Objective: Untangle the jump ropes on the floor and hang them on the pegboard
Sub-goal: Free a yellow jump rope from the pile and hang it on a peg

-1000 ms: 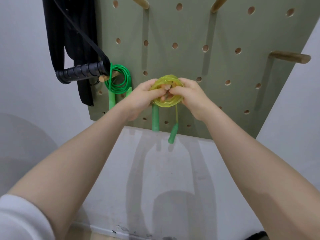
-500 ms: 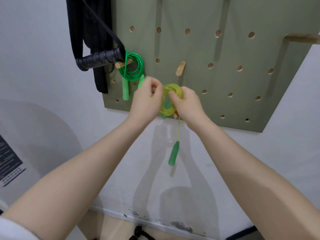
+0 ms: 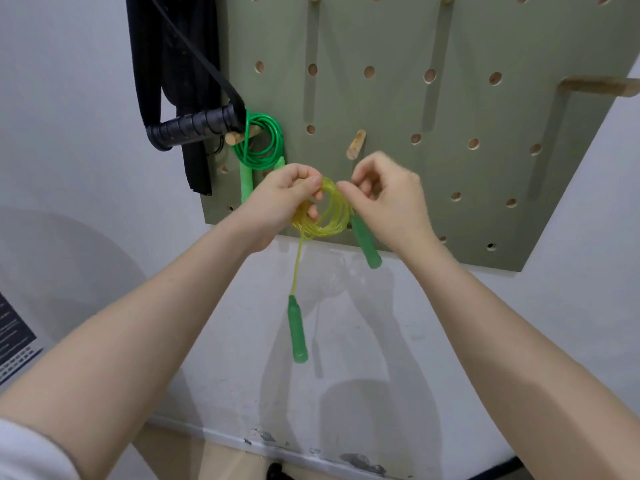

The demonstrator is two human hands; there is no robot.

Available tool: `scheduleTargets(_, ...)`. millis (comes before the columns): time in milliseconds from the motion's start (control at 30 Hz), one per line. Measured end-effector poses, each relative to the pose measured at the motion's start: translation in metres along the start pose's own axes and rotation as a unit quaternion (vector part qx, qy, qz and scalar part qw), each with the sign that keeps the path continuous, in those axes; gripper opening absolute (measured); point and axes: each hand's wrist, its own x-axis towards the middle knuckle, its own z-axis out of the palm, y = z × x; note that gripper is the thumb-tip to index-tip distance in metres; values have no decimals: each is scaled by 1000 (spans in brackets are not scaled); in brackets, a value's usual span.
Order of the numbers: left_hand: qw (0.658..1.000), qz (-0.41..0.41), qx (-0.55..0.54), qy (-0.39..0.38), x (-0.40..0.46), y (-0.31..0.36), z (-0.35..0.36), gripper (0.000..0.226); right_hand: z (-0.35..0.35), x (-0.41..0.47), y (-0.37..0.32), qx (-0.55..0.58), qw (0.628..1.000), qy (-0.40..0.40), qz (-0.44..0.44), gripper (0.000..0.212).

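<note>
**Yellow rope coil held in both hands below a free peg**

Head view: the left hand point(image 3: 282, 199) grips the coiled yellow jump rope point(image 3: 325, 216) at its upper left, thumb on top and fingers curled through the loop. The right hand point(image 3: 384, 199) pinches the coil's upper right edge between thumb and forefinger, its other fingers curled. The coil hangs between the two hands, in front of the lower edge of the green pegboard point(image 3: 450, 109). One green handle point(image 3: 298, 329) dangles on a length of yellow cord well below the coil, in front of the white wall point(image 3: 346, 358). The other green handle point(image 3: 365, 242) slants down to the right, just under the right hand.

A bare wooden peg point(image 3: 356, 144) sticks out of the board just above the hands, apart from the coil. To the left, a green jump rope point(image 3: 261, 143) hangs coiled on another peg point(image 3: 239, 136), its handles pointing down. Beside it hang black straps point(image 3: 173, 64) with a ribbed black grip point(image 3: 194, 128). A longer wooden peg point(image 3: 602, 86) juts out at the far right
</note>
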Motion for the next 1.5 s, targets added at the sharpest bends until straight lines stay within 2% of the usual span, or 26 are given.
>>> scheduleTargets(33, 1000, 9, -3, -3, 1, 2, 2, 14, -1, 3, 2, -3, 1000, -3, 17, 26)
scheduleTargets(100, 1000, 23, -12, -15, 5, 8, 7, 14, -1, 10, 3, 48, 994, -90, 48, 39)
scheduleTargets(167, 998, 48, -12, -34, 8, 15, 12, 14, 3, 14, 4, 146, 977, -142, 54, 34)
scheduleTargets(267, 993, 115, -4, -32, 16, 25, 15, 12, -2, 18, 3, 228, 970, -86, 16, 21)
scheduleTargets(333, 987, 154, -14, -40, 19, 32, 15, 8, -10, 23, -2, 238, 970, -42, -13, 19)
scheduleTargets(400, 983, 170, -22, -66, 22, 37, 13, 23, -16, 30, -4, 221, 975, -4, -34, 16)
scheduleTargets(433, 982, 174, 5, -77, 24, 38, 11, 32, -18, 36, -3, 210, 977, 11, -35, 15)
scheduleTargets(500, 970, 194, 131, -69, 30, 37, 9, 41, -20, 47, 1, 173, 984, 22, -30, 14)
scheduleTargets(567, 948, 225, 225, -17, 41, 34, 7, 40, -16, 56, 7, 126, 992, 16, -24, 10)
scheduleTargets(600, 945, 232, 229, 7, 46, 32, 7, 37, -13, 60, 12, 112, 993, 16, -17, 8)
scheduleTargets(667, 951, 223, 212, 26, 57, 25, 5, 32, -5, 67, 20, 96, 995, 18, 0, 7)
scheduleTargets(833, 988, 117, 103, 1, 78, 9, 1, 28, 9, 76, 34, 51, 998, -17, 27, 4)
scheduleTargets(967, 989, 141, 52, -4, 77, 16, 7, 25, 2, 70, 32, 202, 978, -25, 56, 16)
scheduleTargets(1033, 989, 142, 25, -28, 72, 17, 9, 21, -6, 61, 32, 232, 971, -45, 40, 17)
scheduleTargets(1100, 990, 129, 0, -52, 70, 15, 6, 14, -10, 55, 32, 189, 980, -58, 15, 15)
scheduleTargets(1167, 992, 99, -26, -74, 70, 14, 2, 13, -8, 54, 31, 100, 993, -58, -12, 10)
scheduleTargets(1300, 991, 69, -51, -98, 67, 10, 2, 12, 3, 52, 30, -21, 999, -21, -40, 15)
scheduleTargets(1400, 997, 64, -13, -50, 73, 12, 9, 7, 8, 62, 34, -104, 994, 11, -30, 20)
scheduleTargets(1500, 994, 71, 70, 34, 93, 11, 16, 5, 6, 80, 47, -185, 981, 57, -17, 22)
